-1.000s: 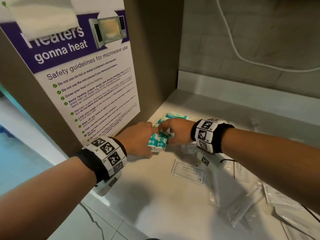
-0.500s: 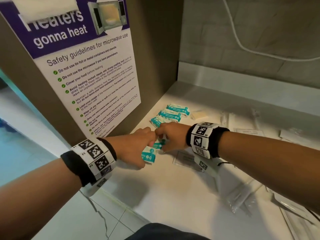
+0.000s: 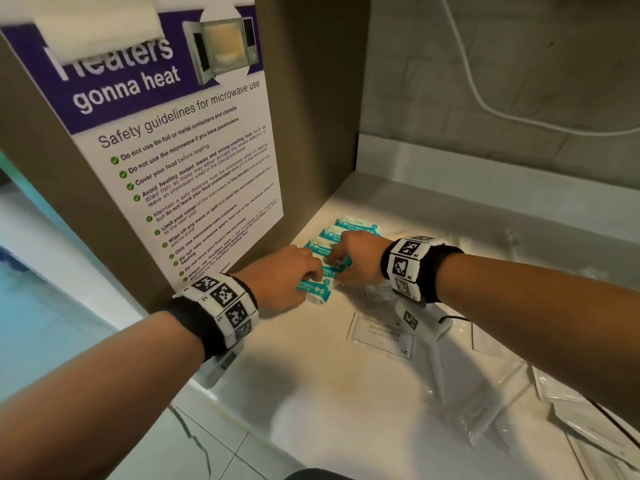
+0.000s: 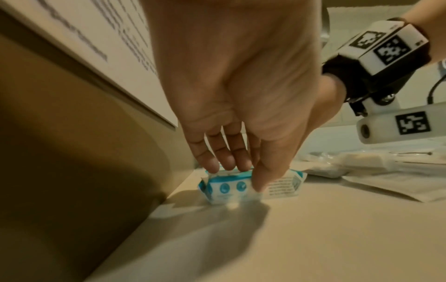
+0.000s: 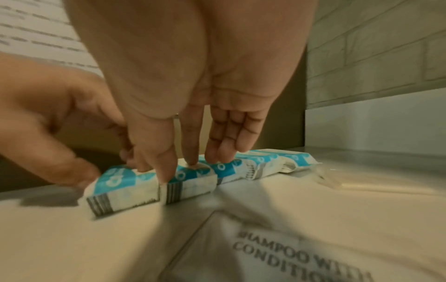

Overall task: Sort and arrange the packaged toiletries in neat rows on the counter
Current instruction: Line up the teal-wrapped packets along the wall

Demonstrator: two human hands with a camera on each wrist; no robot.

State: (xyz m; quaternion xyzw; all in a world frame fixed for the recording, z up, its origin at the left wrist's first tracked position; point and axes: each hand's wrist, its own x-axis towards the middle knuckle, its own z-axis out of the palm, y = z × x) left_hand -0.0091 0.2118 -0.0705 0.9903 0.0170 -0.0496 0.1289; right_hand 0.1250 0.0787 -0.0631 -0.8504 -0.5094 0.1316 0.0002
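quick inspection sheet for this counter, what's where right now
surface: pale counter, lit near the corner
job's things: teal packets side by side in a row along the brown panel
clutter: shampoo sachet and clear wrapped packs lying loose
hands: left hand pinches the nearest packet; right hand fingertips press on the row
cables: white cable on the brick wall
surroundings: microwave safety poster on the panel

Dim warm light, blurred wrist views
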